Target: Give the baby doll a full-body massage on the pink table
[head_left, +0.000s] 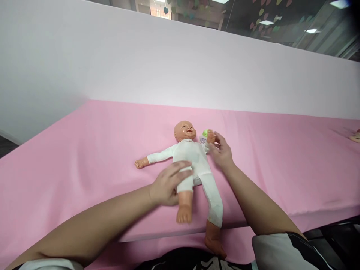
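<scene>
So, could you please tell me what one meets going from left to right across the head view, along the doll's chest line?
Doll's outstretched hand → left hand on the doll → small green-capped bottle → right hand → another person's hand at the far edge.

One doll (194, 157), one bottle (204, 137), two hands

The small green-capped bottle (204, 136) at centre frame is mostly hidden behind the doll's raised hand (210, 137) and the right hand (222, 152); its label is too small to read. The left hand (168, 183) covers the doll's hip (186, 184). At the right edge, a pale object (355, 136) is cut off and cannot be identified. Both forearms run out of the bottom edge.
</scene>
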Demonstrator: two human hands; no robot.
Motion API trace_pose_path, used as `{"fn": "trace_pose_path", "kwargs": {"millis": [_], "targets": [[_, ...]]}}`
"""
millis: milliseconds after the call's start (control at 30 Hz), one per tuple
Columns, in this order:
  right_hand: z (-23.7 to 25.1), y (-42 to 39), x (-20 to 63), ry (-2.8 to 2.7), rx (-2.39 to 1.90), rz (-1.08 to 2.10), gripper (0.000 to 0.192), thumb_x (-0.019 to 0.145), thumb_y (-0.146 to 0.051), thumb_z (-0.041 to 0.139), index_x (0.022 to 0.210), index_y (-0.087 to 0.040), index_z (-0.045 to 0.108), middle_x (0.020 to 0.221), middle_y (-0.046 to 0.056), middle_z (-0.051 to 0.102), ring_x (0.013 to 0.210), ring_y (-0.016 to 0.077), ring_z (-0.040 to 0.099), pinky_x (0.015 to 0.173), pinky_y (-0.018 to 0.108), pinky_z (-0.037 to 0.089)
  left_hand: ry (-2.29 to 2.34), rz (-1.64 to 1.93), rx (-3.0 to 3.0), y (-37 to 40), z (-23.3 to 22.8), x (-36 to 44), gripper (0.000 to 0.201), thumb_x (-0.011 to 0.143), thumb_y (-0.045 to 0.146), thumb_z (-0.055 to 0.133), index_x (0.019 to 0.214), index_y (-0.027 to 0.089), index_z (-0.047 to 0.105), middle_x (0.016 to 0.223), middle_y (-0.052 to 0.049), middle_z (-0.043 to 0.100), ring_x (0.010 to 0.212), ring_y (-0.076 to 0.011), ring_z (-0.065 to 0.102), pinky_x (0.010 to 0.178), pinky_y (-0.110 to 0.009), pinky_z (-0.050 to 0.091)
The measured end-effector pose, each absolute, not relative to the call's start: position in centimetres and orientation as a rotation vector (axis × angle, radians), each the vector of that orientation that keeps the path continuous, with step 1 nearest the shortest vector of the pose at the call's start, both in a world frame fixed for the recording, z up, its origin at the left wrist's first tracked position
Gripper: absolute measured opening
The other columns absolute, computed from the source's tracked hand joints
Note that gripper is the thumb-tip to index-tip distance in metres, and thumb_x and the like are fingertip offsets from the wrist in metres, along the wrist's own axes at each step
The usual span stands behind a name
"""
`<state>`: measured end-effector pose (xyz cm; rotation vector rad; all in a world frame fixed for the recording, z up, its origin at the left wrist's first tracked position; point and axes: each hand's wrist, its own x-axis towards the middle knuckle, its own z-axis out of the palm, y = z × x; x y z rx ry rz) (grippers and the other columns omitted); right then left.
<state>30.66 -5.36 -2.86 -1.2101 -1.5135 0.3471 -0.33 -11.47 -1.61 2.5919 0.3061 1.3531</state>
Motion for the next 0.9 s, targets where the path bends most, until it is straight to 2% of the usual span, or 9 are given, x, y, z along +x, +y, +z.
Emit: {"fn": "trace_pose_path", "kwargs": {"millis": [100, 200, 267, 400, 500, 600, 667, 767, 900], "targets": [[-3.3, -4.2, 33.0, -1.14, -1.233, 0.634, 0.065, 0.096, -0.046, 0.071, 0.155, -0.031, 0.049, 0.161, 0.012, 0.058, 0.132, 0.0277, 0.068, 0.102, 0.047, 0.065, 0.044, 1.257, 2.66, -13.9, -1.1, 0.1, 0.059, 0.094, 0.038, 0.069, 0.148, 0.017, 0.057, 0.143, -0.022, 0.068, 0.139, -0.0348, 0.064, 0.115, -0.054, 0.057], [-4.1, -3.3, 35.4, -0.896, -1.412, 0.88, 0.052, 0.092, -0.04, 0.075, 0.14, -0.026, 0.059, 0.147, 0.014, 0.067, 0.119, 0.0278, 0.076, 0.087, 0.044, 0.071, -0.025, 1.209, 2.704, -15.0, -1.1, 0.4, 0.053, 0.094, 0.03, 0.067, 0.145, 0.017, 0.058, 0.139, -0.019, 0.072, 0.139, -0.0336, 0.065, 0.119, -0.055, 0.054], [-4.4, -3.1, 36.3, -0.866, -1.486, 0.921, 0.048, 0.089, -0.037, 0.079, 0.132, -0.023, 0.063, 0.139, 0.015, 0.072, 0.112, 0.0281, 0.078, 0.083, 0.044, 0.072, 0.02, 1.231, 2.703, -14.8, -1.3, 0.5, 0.05, 0.096, 0.026, 0.066, 0.144, 0.017, 0.058, 0.138, -0.019, 0.073, 0.138, -0.0318, 0.065, 0.119, -0.053, 0.055], [-3.9, -4.1, 35.4, -0.967, -1.455, 0.725, 0.058, 0.089, -0.04, 0.082, 0.139, -0.026, 0.055, 0.132, 0.012, 0.076, 0.109, 0.0265, 0.079, 0.09, 0.046, 0.07, 0.211, 1.307, 2.663, -13.1, -1.7, 0.3, 0.048, 0.099, 0.016, 0.062, 0.147, 0.019, 0.058, 0.144, -0.019, 0.069, 0.142, -0.029, 0.063, 0.115, -0.048, 0.058], [-3.1, -5.4, 32.9, -1.274, -1.377, 0.459, 0.059, 0.095, -0.04, 0.076, 0.147, -0.028, 0.052, 0.133, 0.01, 0.078, 0.113, 0.0278, 0.077, 0.1, 0.051, 0.066, 0.419, 1.279, 2.679, -11.5, -2.0, -0.2, 0.049, 0.1, 0.014, 0.061, 0.148, 0.023, 0.059, 0.149, -0.017, 0.066, 0.143, -0.0298, 0.062, 0.115, -0.05, 0.058], [-2.7, -6.4, 30.6, -1.73, -1.302, 0.248, 0.042, 0.102, -0.033, 0.063, 0.144, -0.033, 0.065, 0.143, 0.007, 0.074, 0.128, 0.0293, 0.071, 0.114, 0.056, 0.057, 0.661, 1.147, 2.68, -9.9, -2.3, -0.6, 0.049, 0.098, 0.019, 0.066, 0.147, 0.026, 0.062, 0.15, -0.015, 0.066, 0.139, -0.032, 0.064, 0.115, -0.057, 0.057], [-2.6, -6.6, 29.6, -1.964, -1.271, 0.148, 0.038, 0.103, -0.028, 0.058, 0.137, -0.035, 0.073, 0.146, 0.005, 0.072, 0.135, 0.03, 0.067, 0.119, 0.058, 0.052, 0.789, 1.083, 2.614, -9.1, -2.4, -0.9, 0.052, 0.095, 0.021, 0.07, 0.147, 0.025, 0.064, 0.15, -0.015, 0.066, 0.138, -0.0326, 0.065, 0.116, -0.058, 0.056], [-2.6, -6.7, 29.2, -2.046, -1.256, 0.1, 0.041, 0.101, -0.025, 0.058, 0.137, -0.036, 0.074, 0.148, 0.003, 0.07, 0.138, 0.0302, 0.064, 0.118, 0.059, 0.052, 0.853, 1.082, 2.496, -8.4, -2.6, -1.1, 0.053, 0.093, 0.026, 0.076, 0.145, 0.024, 0.066, 0.149, -0.016, 0.066, 0.137, -0.0327, 0.066, 0.115, -0.057, 0.057], [-2.5, -6.6, 29.7, -1.893, -1.303, 0.194, 0.045, 0.096, -0.034, 0.07, 0.141, -0.034, 0.07, 0.139, 0.005, 0.075, 0.127, 0.0327, 0.069, 0.112, 0.059, 0.055, 0.745, 1.174, 2.522, -8.4, -2.5, -1.1, 0.053, 0.095, 0.03, 0.076, 0.146, 0.026, 0.064, 0.149, -0.016, 0.065, 0.137, -0.0318, 0.066, 0.114, -0.055, 0.058]]}}
